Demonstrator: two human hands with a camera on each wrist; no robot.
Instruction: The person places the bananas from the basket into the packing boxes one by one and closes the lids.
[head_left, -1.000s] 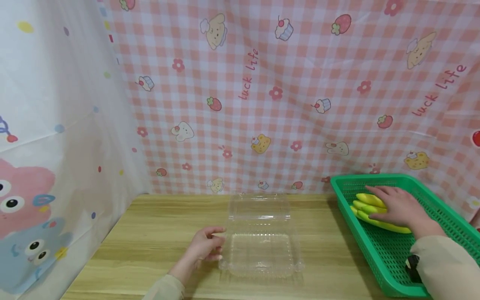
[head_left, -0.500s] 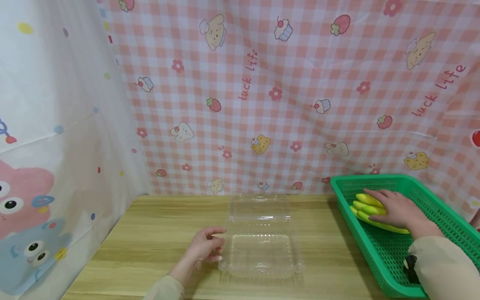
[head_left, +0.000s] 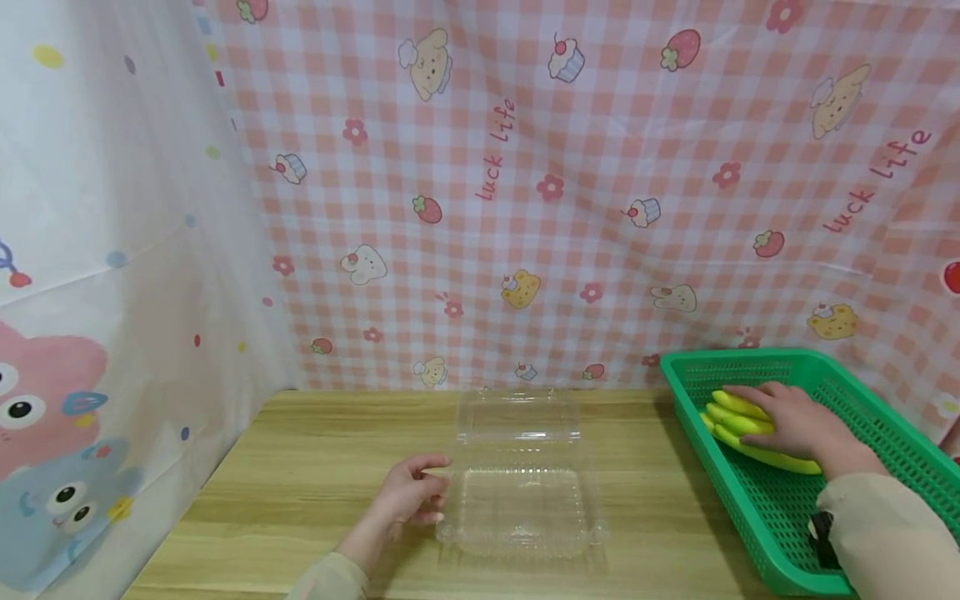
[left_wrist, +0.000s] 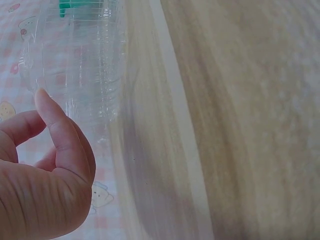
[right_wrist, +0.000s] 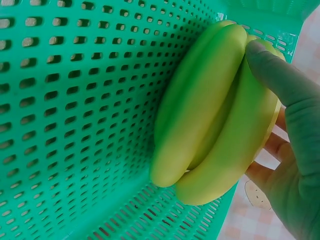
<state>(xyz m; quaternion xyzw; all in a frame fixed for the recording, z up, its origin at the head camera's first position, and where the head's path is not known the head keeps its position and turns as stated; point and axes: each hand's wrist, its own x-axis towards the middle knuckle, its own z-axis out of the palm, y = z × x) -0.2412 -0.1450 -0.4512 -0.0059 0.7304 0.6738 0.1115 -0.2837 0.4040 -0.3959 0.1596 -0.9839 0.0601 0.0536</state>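
In the head view, my right hand [head_left: 806,425] reaches into the green basket [head_left: 738,500] and grips a bunch of bananas [head_left: 750,425]. The right wrist view shows the thumb pressed on the yellow-green bananas [right_wrist: 215,105], with the other fingers round their far side, partly hidden. My left hand [head_left: 411,490] rests at the left side of a clear plastic clamshell box [head_left: 525,508], its lid raised at the back. In the left wrist view the fingers [left_wrist: 67,142] are loosely bent, one fingertip at the box's edge; firm contact is hard to tell.
The box stands on a wood-grain table [head_left: 322,450]. A dark object [head_left: 822,533] lies in the basket's near part, half hidden by the right sleeve [head_left: 892,525]. A pink checked cloth [head_left: 480,208] hangs behind, and a white printed cloth [head_left: 150,250] at the left.
My right hand has settled more closely over the bananas, its fingers bending round them, and the bunch has shifted slightly. The left hand and the clear box have not moved.
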